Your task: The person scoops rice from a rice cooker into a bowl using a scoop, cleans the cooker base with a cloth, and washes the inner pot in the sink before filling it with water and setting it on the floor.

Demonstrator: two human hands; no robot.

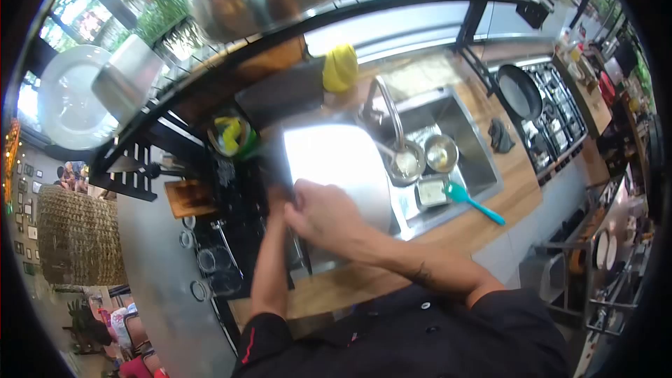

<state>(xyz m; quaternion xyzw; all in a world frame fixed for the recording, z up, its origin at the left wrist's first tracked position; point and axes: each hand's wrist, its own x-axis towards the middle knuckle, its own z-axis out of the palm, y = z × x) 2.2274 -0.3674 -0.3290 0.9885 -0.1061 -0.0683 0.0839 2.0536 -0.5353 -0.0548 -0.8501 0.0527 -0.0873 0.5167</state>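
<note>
Wood surface (pixel 519 196), big, runs around the sink (pixel 476 140). White board-like item (pixel 336 157), overexposed, fills the middle, left of the basin; can't tell if it lies flat or is lifted. Hands close together, overlapping in view, at its near-left edge: right hand (pixel 323 215) curled in front, left hand (pixel 278 199) blurry just beyond. White item extends forward and rightward from them. Can't tell if either one grips; placement suggests steadying that edge. Saucepan (pixel 406 166) and metal bowl (pixel 442 154) sit in the sink near the tap (pixel 395 115), probably so drips stay contained. Small container (pixel 432 194) nearer. Teal spatula (pixel 478 206) angles from container's edge over the rim, presumably leaving the handle reachable.
</note>
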